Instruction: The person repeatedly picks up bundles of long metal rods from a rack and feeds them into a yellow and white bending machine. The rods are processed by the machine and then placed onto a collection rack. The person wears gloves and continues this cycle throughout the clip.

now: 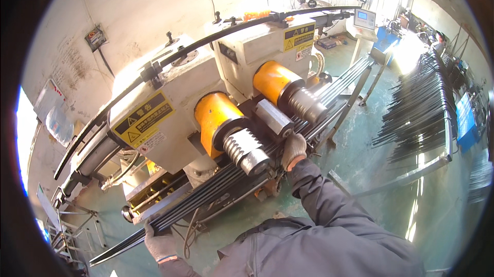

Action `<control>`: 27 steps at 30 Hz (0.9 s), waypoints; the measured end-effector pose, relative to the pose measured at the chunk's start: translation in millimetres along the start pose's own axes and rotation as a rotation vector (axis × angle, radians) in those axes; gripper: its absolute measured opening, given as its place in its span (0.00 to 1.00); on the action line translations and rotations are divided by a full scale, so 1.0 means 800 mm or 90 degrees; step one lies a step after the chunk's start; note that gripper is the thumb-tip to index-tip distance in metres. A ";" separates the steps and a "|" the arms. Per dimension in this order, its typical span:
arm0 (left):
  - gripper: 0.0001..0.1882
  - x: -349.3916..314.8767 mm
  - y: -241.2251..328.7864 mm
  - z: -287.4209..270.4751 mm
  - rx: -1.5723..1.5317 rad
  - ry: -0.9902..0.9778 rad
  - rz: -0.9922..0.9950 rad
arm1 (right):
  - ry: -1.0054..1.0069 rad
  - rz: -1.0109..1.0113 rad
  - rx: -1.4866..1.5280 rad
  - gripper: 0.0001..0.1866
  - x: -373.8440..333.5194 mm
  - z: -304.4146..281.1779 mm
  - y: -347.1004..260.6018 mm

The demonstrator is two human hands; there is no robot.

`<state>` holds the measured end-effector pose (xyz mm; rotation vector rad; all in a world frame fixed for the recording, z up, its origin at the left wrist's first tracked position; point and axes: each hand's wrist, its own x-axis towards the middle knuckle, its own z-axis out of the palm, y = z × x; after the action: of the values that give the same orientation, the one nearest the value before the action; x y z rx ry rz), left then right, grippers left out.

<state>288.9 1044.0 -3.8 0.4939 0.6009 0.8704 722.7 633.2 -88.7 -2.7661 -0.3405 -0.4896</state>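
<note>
Several long, thin dark metal rods [188, 201] run side by side from the lower left, past a machine, to the upper right. My left hand [160, 243], in a pale knit glove, is closed around the rods near their left end. My gloved right hand [295, 151] is curled by the rods, just below the end of a grey hexagonal metal block [274, 117]; what its fingers grip is hidden. On either side of that block, two orange cylinders [218, 120] with ribbed metal shafts [246, 151] stick out of the machine.
The pale machine housing [180, 133] carries yellow-black warning labels [143, 117]. A curved black bar [206, 39] spans its top. At the far right, a rack [446, 127] bears many dark rods. A control box with a screen [364, 18] stands at the back. A cable [191, 230] hangs beside my left hand.
</note>
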 end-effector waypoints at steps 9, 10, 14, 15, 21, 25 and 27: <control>0.18 0.019 -0.023 0.018 0.114 -0.003 0.046 | 0.064 0.635 0.909 0.26 -0.004 -0.046 -0.043; 0.19 0.013 -0.037 0.029 0.153 -0.052 0.045 | 0.058 0.626 0.871 0.27 -0.007 -0.058 -0.048; 0.21 -0.002 -0.093 0.054 0.090 -0.080 -0.024 | 0.028 0.572 0.872 0.30 -0.017 -0.093 -0.056; 0.21 -0.002 -0.095 0.051 0.068 -0.073 -0.028 | 0.027 0.577 0.882 0.29 -0.023 -0.099 -0.053; 0.22 0.023 -0.029 -0.001 0.045 0.097 0.061 | -0.027 0.494 0.783 0.27 -0.084 -0.130 -0.008; 0.23 0.028 -0.042 0.000 0.056 0.079 0.055 | -0.042 0.451 0.687 0.27 -0.117 -0.126 0.026; 0.22 0.019 -0.066 0.019 0.051 0.077 0.034 | -0.061 0.479 0.662 0.26 -0.123 -0.110 0.044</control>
<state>336.4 1024.9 -29.9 0.5349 0.7389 0.9350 616.5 553.3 -55.1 -1.6985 0.3508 0.0427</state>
